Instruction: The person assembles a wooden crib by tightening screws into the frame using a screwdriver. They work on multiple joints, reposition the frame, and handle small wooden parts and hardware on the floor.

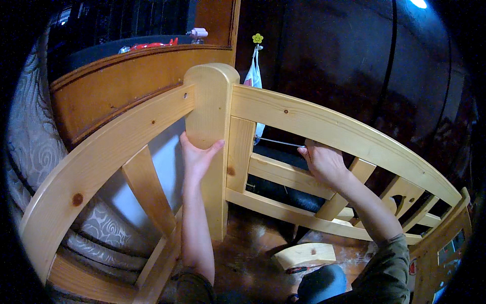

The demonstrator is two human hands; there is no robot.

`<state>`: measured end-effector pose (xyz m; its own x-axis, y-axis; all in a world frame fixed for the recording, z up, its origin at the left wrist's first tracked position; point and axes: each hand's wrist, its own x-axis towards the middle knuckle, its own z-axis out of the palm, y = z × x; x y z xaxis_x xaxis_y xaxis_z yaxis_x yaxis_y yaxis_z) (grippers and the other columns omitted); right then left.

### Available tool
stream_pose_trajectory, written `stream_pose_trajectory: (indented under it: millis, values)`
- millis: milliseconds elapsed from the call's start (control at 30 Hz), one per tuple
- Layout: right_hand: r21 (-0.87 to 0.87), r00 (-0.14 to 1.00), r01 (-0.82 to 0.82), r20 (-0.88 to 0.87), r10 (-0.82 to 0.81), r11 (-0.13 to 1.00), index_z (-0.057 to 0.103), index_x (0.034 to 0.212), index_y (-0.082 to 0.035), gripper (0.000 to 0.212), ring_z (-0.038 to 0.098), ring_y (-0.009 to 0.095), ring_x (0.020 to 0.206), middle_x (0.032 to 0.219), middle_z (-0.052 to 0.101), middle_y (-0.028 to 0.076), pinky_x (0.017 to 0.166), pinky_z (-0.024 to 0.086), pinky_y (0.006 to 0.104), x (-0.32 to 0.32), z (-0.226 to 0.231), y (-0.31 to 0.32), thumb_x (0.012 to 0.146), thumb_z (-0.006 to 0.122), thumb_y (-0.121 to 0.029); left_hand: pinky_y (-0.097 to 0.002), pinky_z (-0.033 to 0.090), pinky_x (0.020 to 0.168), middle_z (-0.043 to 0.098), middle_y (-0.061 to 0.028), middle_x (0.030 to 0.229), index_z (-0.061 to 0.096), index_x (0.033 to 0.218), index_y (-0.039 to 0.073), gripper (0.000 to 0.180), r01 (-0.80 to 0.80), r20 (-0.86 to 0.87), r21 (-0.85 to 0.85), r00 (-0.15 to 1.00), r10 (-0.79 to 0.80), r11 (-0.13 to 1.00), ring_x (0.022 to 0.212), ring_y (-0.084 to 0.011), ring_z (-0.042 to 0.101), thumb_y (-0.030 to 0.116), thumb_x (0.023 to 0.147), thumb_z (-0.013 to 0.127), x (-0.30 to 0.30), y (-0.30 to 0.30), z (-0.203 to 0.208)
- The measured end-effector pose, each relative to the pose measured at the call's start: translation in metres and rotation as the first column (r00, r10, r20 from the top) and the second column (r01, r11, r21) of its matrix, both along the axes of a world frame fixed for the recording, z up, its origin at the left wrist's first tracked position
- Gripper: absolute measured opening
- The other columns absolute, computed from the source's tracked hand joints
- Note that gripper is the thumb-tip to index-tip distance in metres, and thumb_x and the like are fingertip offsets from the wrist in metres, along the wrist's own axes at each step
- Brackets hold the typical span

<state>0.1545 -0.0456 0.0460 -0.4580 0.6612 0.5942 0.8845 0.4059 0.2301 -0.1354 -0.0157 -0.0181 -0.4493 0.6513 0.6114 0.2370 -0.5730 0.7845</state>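
Note:
A pale pine corner post (pixel 212 109) with a rounded top stands upright in front of me. My left hand (pixel 197 157) grips it below the top, thumb across the near face. Curved slatted rails meet the post, a left rail (pixel 109 142) and a right rail (pixel 324 116). My right hand (pixel 324 161) reaches through the right-hand frame under its top rail. Its fingers are closed around the end of a thin metal rod (pixel 279 142). The rod's other end meets the edge of the upright board (pixel 240 152) beside the post; the exact contact is too small to tell.
A loose curved wooden piece (pixel 306 256) lies on the brown floor (pixel 248 263) by my knee. Patterned upholstery (pixel 109 223) is at the left, near a wooden ledge (pixel 121 61) with small items. A white bag (pixel 254 71) hangs from a yellow hook against dark panels (pixel 334 50).

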Motion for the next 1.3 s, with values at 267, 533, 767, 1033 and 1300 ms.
stream_pose_trajectory:
  millis: [267, 533, 767, 1033, 1300]
  values:
    - [-0.11, 0.985, -0.172, -0.009, 0.172, 0.979, 0.053, 0.077, -0.003, 0.037, 0.056, 0.035, 0.078, 0.071, 0.056, 0.02, 0.069, 0.045, 0.0429, 0.005, 0.0, 0.006, 0.087, 0.042, -0.036, -0.0326, 0.041, 0.087, 0.05, -0.016, 0.108, 0.032, 0.114, -0.004, 0.071, 0.061, 0.021, 0.036, 0.998, -0.061, 0.998, 0.101, -0.0222, 0.05, 0.008, 0.06, 0.077, -0.005, 0.009, -0.007]
    - [-0.603, 0.418, -0.744, -0.756, -0.504, 0.287, 0.032, 0.051, -0.014, 0.046, 0.016, 0.006, 0.037, 0.046, 0.025, -0.005, 0.033, 0.011, 0.0222, -0.011, 0.011, 0.004, 0.09, 0.033, -0.038, -0.0314, 0.042, 0.085, 0.051, -0.0154, 0.107, 0.033, 0.113, -0.004, 0.068, 0.038, 0.013, 0.029, 0.999, -0.039, 0.999, 0.099, -0.0218, 0.05, 0.007, 0.061, 0.076, 0.002, 0.001, -0.002]
    - [-0.701, 0.442, -0.619, -0.683, -0.581, 0.353, 0.033, 0.05, -0.013, 0.048, 0.019, 0.008, 0.037, 0.045, 0.026, -0.003, 0.034, 0.013, 0.0239, -0.023, 0.014, -0.014, 0.09, 0.031, -0.041, -0.0319, 0.041, 0.086, 0.05, -0.0153, 0.108, 0.034, 0.113, -0.004, 0.066, 0.016, 0.014, 0.036, 1.0, -0.017, 0.999, 0.099, -0.0225, 0.05, 0.008, 0.062, 0.075, -0.001, 0.005, -0.007]
    - [-0.642, 0.563, -0.445, -0.743, -0.362, 0.625, 0.038, 0.051, -0.013, 0.046, 0.027, 0.009, 0.04, 0.046, 0.031, -0.003, 0.036, 0.019, 0.0244, -0.014, 0.011, -0.008, 0.088, 0.034, -0.041, -0.0286, 0.045, 0.062, 0.057, -0.0088, 0.084, 0.047, 0.103, -0.004, 0.042, -0.385, -0.033, 0.12, 0.92, 0.391, 0.915, 0.072, -0.0158, 0.054, 0.017, 0.072, 0.068, 0.064, -0.035, 0.005]
    - [-0.675, 0.463, -0.67, -0.706, -0.536, 0.309, 0.042, 0.056, -0.013, 0.043, 0.026, 0.008, 0.037, 0.046, 0.027, -0.004, 0.035, 0.022, 0.0224, -0.008, 0.011, -0.003, 0.088, 0.035, -0.041, -0.0185, 0.036, 0.04, 0.061, -0.0097, 0.078, 0.05, 0.099, -0.001, 0.027, 0.742, 0.494, 0.047, 0.565, -0.661, 0.669, 0.045, -0.0062, 0.045, 0.024, 0.091, 0.042, 0.142, -0.017, 0.02]
